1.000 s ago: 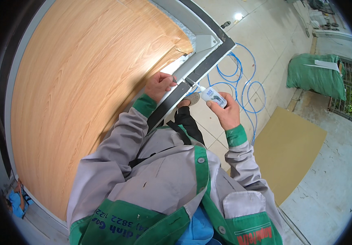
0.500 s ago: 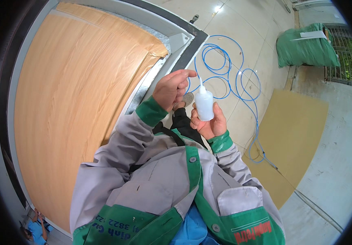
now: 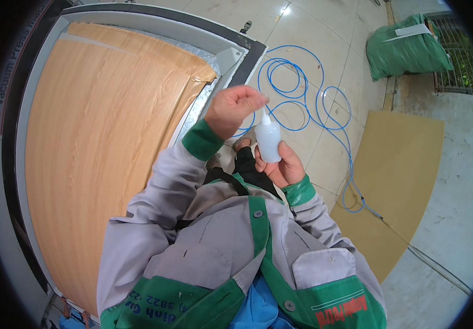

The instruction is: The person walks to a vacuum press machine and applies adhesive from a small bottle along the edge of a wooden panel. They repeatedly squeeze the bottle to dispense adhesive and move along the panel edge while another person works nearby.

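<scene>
"What is your right hand (image 3: 286,167) doing?"

"It's grasping the bottle (image 3: 269,143). My thumb is lying along its right side near the bottom, and my fingers are curling round behind and below, with my palm sitting at about five o'clock from it."

"And how is the bottle looking?"

"It's showing a milky, bluish-white side, plain and softly shining. The body is rounding off at the shoulders, then narrowing into a white nozzle (image 3: 265,116) that's pointing towards twelve o'clock. The whole thing is leaning very slightly to the left."

"Where are you holding it?"

"In front of my body, above the floor. The wood-grain sheet (image 3: 105,148) is lying at nine o'clock from it, inside a grey and black frame (image 3: 254,59). A blue hose (image 3: 306,88) is looping over the tiles at one o'clock, a green sack (image 3: 406,55) is resting at two, and a tan board (image 3: 403,175) is spreading out between three and four."

"What about your left hand (image 3: 232,112)?"

"It's hovering at about half past ten from the bottle, fingers bending, thumb and forefinger coming together at the nozzle's tip. They're hiding that end, so I can't tell whether they're pinching it."
</scene>
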A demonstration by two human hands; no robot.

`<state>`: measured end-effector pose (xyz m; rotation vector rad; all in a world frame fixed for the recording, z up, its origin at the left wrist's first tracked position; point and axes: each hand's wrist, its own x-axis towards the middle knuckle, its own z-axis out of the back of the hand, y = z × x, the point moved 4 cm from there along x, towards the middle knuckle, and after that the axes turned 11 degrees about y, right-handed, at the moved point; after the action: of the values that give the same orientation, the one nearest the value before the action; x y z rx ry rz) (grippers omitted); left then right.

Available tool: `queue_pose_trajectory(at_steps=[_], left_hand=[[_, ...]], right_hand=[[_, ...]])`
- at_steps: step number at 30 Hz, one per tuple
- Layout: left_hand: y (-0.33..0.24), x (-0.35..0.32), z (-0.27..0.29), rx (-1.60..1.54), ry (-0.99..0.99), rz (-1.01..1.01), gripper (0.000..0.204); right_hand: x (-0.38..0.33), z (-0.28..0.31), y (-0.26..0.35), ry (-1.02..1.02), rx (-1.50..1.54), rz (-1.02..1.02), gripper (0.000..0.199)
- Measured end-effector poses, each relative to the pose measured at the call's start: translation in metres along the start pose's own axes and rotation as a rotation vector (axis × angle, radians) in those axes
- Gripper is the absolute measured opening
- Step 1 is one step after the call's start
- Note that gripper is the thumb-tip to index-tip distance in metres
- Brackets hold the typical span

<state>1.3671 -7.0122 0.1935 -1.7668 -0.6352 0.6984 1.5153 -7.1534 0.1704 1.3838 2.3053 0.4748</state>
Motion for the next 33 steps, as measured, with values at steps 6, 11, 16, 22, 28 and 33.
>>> queue_pose_trajectory(at_steps=[6, 11, 16, 22, 28, 33], left_hand=[[-0.027, 0.001, 0.015, -0.233, -0.141, -0.056, 0.031], [-0.015, -0.009, 0.031, -0.391, -0.208, -0.042, 0.033], [0.023, -0.027, 0.038, -0.526, -0.209, 0.009, 0.035], [0.040, -0.032, 0.025, -0.959, -0.119, 0.015, 0.018], [0.031, -0.026, 0.001, -1.087, 0.076, -0.012, 0.017], [0.055, -0.029, -0.021, -1.147, 0.184, -0.001, 0.021]], right_hand=[[-0.007, 0.003, 0.013, -0.084, -0.200, 0.064, 0.053], [-0.017, 0.024, 0.026, -0.210, -0.338, 0.098, 0.056], [-0.036, 0.052, 0.042, -0.458, -0.645, 0.261, 0.057], [-0.061, 0.063, 0.049, -0.588, -0.678, 0.304, 0.056], [-0.079, 0.043, 0.036, -0.624, -0.753, 0.417, 0.058], [-0.126, 0.025, 0.026, -0.758, -0.889, 0.552, 0.058]])
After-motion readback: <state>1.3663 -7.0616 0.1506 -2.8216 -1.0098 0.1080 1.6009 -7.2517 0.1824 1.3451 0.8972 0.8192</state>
